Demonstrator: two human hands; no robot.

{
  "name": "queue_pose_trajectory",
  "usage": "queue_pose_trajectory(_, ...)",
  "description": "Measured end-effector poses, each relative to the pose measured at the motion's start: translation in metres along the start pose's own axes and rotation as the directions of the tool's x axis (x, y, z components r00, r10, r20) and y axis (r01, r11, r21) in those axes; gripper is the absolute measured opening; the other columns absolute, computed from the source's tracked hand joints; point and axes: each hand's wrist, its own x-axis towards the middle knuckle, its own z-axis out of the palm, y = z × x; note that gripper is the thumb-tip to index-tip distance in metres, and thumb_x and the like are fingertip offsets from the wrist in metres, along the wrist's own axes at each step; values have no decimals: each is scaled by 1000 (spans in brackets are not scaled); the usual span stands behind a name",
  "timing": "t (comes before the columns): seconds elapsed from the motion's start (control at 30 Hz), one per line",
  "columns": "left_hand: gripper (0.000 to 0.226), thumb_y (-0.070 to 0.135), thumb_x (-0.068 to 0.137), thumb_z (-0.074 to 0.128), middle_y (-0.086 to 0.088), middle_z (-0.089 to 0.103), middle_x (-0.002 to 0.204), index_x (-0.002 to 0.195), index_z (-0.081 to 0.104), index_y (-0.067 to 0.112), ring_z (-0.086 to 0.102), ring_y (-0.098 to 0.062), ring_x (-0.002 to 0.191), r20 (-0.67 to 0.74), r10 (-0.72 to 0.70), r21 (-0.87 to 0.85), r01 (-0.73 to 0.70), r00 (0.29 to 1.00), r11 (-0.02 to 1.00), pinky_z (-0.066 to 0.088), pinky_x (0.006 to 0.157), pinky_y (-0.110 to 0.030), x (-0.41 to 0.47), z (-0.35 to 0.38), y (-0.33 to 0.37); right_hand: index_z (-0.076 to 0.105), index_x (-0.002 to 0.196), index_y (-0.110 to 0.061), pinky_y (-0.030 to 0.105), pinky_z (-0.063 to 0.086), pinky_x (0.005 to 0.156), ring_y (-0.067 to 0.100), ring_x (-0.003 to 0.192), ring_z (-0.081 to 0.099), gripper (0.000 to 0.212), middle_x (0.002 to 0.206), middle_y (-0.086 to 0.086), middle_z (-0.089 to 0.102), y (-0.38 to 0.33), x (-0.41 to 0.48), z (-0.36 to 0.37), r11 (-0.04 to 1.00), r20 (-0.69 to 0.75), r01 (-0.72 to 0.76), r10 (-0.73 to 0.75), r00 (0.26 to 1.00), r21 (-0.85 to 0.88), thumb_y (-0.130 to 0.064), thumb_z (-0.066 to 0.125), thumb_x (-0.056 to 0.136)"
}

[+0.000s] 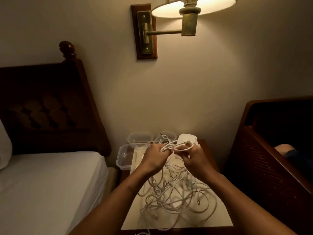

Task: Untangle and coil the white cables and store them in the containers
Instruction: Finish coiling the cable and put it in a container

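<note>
A loose tangle of white cables (176, 195) lies spread over a white sheet on the nightstand. My left hand (153, 158) grips a small bundle of cable loops (179, 144) raised above the tangle. My right hand (194, 158) pinches the other side of the same loops, close beside the left. Clear plastic containers stand behind the hands: one at the left (125, 156), one at the back (139, 137), and another at the back (169, 135) with a cable end in it. A white lidded box (188, 138) sits at the back right.
The wooden nightstand (205, 146) stands between a bed with a white sheet (47, 184) and dark headboard on the left and a dark wooden chair (271, 167) on the right. A lit wall lamp (189, 12) hangs above.
</note>
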Motion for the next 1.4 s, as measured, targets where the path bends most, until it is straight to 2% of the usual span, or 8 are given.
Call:
queue_pose_trajectory(0.3,31,20,104,55,-1,47,53,86,74,4,28,-10,42,124,-124,-489,170,984,856,21,41,-23,0,-31,5,74,97,-16,17,49,62,4,70,59,15,78,-4,66,-38,-25,-10,897,71,-197,184,980,396,-18,59,100)
queue_pose_trajectory(0.57,14,5,98,59,-13,63,91,109,66,0,40,-8,47,187,-381,-501,422,905,756,37,44,-24,-28,-41,-40,79,101,-14,34,48,59,12,66,54,16,71,-8,65,-59,-30,-33,621,-54,-163,316,947,767,-18,64,95)
queue_pose_trajectory(0.77,135,84,51,78,-11,43,155,157,26,19,52,-27,133,250,-358,-87,389,900,917,49,108,-46,-48,-32,-56,80,88,-19,29,43,59,14,67,54,20,80,6,68,-58,-28,-46,770,24,-115,128,991,628,-12,63,96)
queue_pose_trajectory(0.83,116,92,66,55,1,37,159,156,34,23,39,-20,144,123,-211,-27,215,970,976,38,116,-40,-56,-36,-35,79,86,-12,16,43,59,6,68,56,21,79,5,68,-61,-24,-50,783,67,-89,61,996,616,-3,62,94)
queue_pose_trajectory(1.0,24,32,100,59,9,67,79,99,76,14,60,-5,74,72,150,-406,-108,986,907,46,65,-16,-77,-40,27,79,90,-15,23,51,71,13,82,64,11,88,6,66,-71,-8,-56,819,138,-74,-7,990,568,-20,70,88)
queue_pose_trajectory(1.17,16,9,98,64,-12,68,73,101,73,-4,66,-23,65,21,24,-587,-7,1000,810,56,57,-31,-66,-47,32,63,116,-37,29,51,83,10,108,59,28,118,-11,60,-78,-19,-37,890,-69,-212,261,963,403,-49,66,90)
queue_pose_trajectory(1.3,21,9,92,70,-23,72,85,102,69,-9,73,-35,74,80,-63,-757,102,995,646,62,61,-35,-57,-59,38,64,108,-12,22,53,82,19,97,65,32,99,2,69,-95,-54,-17,695,144,-278,245,959,663,-40,50,101)
queue_pose_trajectory(1.4,23,13,93,71,-21,76,88,103,68,-8,75,-34,75,54,-79,-699,94,995,709,61,60,-34,-52,-63,43,66,105,-6,29,58,72,31,80,66,21,80,6,67,-104,-65,-12,658,168,-235,165,972,715,-21,52,101)
